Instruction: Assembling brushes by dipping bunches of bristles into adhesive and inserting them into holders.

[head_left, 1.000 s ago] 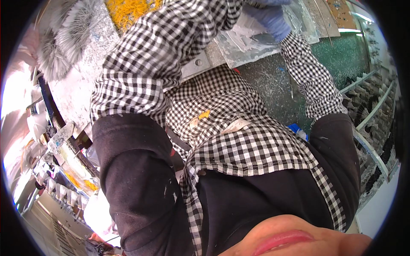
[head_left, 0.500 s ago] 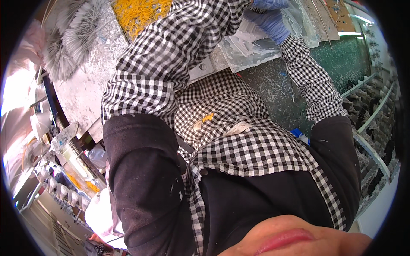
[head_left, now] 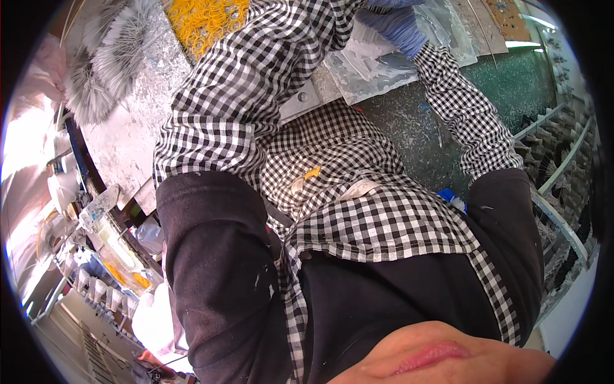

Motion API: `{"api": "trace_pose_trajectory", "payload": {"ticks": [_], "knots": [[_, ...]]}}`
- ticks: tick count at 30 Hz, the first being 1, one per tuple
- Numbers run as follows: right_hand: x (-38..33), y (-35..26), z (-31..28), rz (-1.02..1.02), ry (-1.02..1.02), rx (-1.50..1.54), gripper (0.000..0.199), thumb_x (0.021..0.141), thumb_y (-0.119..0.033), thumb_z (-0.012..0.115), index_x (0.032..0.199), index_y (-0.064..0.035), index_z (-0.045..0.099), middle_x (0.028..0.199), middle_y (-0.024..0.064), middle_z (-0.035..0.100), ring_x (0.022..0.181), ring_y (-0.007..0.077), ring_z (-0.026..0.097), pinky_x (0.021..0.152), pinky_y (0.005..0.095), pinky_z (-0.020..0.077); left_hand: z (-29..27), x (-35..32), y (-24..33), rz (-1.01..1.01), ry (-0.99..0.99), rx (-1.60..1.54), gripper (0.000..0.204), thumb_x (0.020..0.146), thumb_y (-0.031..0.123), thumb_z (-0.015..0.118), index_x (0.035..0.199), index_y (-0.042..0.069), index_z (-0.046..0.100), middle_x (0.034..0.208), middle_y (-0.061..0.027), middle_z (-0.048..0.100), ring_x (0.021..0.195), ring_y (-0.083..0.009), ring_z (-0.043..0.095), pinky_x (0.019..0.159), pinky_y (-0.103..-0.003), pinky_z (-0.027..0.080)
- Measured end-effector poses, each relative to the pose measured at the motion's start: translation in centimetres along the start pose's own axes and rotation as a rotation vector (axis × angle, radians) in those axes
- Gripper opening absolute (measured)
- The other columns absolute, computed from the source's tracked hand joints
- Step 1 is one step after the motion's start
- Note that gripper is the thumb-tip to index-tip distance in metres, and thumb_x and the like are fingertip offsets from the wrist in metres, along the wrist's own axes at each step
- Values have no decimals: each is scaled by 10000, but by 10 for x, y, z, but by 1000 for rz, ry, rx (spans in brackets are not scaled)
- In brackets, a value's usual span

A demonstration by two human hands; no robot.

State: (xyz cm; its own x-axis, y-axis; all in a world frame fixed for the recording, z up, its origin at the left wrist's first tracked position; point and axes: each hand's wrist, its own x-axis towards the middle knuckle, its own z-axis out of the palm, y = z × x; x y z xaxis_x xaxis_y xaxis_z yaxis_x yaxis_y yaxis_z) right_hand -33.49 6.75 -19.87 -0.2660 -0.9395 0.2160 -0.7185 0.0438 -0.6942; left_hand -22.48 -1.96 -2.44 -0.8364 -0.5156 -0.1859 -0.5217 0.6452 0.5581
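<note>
Both my hands wear blue knitted gloves and meet at the top edge of the view, where their fingers are cut off or hidden. My right hand (head_left: 398, 31) bends in from the right over a sheet (head_left: 377, 84) smeared with thick whitish-grey paste (head_left: 441, 29). Close against it is my left hand (head_left: 389, 2), of which only a strip of glove shows past the checked sleeve. Whether either hand grips anything cannot be made out.
Yellow rings (head_left: 208, 22) lie heaped left of my left sleeve. Bundles of grey bristles (head_left: 121, 54) spread over the paint-spotted table (head_left: 118, 147) at far left. Thin rods (head_left: 484, 32) lie beyond the sheet. A rack (head_left: 556, 221) of dark brush-like pieces stands at right.
Both gloved hands have shifted slightly left and up, so less of the left glove shows. The rest of the scene stays nearly the same.
</note>
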Motion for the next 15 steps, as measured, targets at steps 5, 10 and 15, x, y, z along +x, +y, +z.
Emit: {"api": "trace_pose_trajectory", "payload": {"ticks": [5, 10, 15], "knots": [[-1, 9, 0, -192, -19, -43, 732, 816, -407, 834, 1415, -104, 542, 1397, 154, 607, 1291, 264, 583, 1075, 384, 466, -7, -15, 7, 26, -8, -26, 473, 873, 435, 617, 1051, 21, 758, 1048, -263, 723, 1010, -404, 703, 885, -466, 547], [1, 28, 12, -146, -114, -95, 707, 849, -414, 797, 1435, -123, 529, 1429, 145, 587, 1329, 275, 554, 1106, 381, 434, -1, -4, 5, 29, -5, 11, 482, 880, 442, 617, 1070, 20, 752, 1070, -259, 724, 1007, -407, 702, 888, -469, 546], [2, 13, 16, -263, -28, -185, 736, 854, -408, 798, 1463, -125, 498, 1456, 142, 561, 1353, 256, 528, 1120, 374, 420, 4, -6, -2, 59, 46, 28, 487, 879, 447, 620, 1087, 27, 753, 1097, -262, 720, 1021, -410, 700, 895, -469, 548]]}}
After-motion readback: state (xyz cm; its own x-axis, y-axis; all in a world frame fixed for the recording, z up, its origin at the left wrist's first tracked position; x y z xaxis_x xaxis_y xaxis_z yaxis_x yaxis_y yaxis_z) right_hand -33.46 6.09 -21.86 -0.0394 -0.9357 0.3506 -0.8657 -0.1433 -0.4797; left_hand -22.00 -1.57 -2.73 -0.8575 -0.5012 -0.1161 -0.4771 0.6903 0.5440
